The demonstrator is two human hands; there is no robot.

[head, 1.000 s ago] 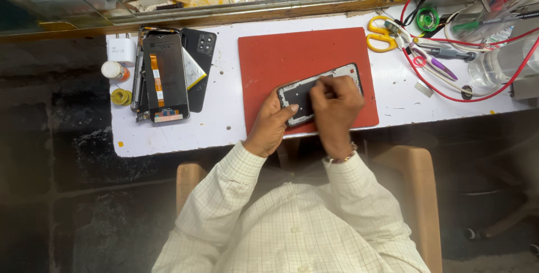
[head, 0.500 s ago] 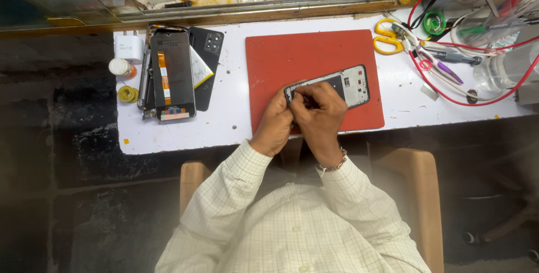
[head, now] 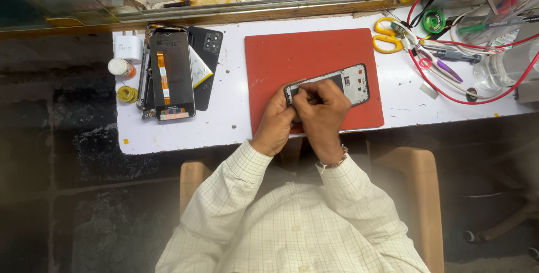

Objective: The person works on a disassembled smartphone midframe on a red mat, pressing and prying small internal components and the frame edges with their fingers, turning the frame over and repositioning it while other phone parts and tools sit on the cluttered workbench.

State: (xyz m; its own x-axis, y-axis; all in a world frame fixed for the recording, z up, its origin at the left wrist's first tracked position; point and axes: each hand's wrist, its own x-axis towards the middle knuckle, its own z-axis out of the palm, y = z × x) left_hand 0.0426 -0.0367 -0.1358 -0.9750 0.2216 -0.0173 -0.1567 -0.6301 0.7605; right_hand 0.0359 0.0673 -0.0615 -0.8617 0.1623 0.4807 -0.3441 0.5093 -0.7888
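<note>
The mat [head: 314,60] is plain red on a white table [head: 230,121], and the opened phone [head: 351,82] shows black with pale grey inside. The scissors [head: 386,34] have yellow handles, the sleeves [head: 236,177] are cream (fine checked lines), and 1 cable [head: 471,102] is red.

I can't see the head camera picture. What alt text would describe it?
Seen from above, a person's left hand and right hand work together on an opened smartphone lying on a red mat on a white table. Other phone parts lie to the left; yellow scissors and red wires to the right.
</note>
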